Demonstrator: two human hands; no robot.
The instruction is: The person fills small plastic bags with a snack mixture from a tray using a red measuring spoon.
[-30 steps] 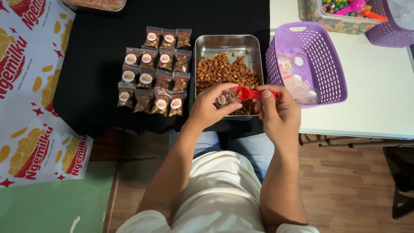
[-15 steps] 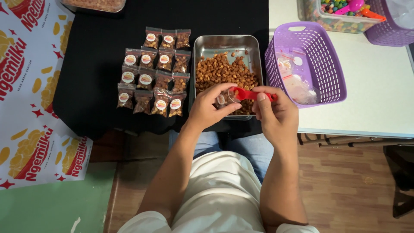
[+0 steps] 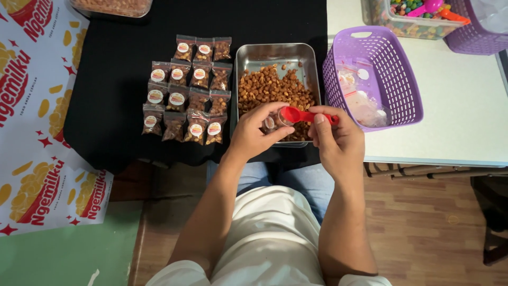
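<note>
Over the tray (image 3: 253, 53), the right hand (image 3: 338, 140) pinched a red scoop (image 3: 299, 115) by its handle.
Left hand (image 3: 256, 132) gripped a small, light, flimsy bag (image 3: 271, 123), best held by its rim.

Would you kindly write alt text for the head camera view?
Seen from above, a person's right hand tips a red scoop into a small clear bag held by the left hand, over a metal tray of brown snacks. Filled packets lie left; a purple basket sits right.

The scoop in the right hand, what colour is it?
Red. The scoop shows best in the head view.
</note>
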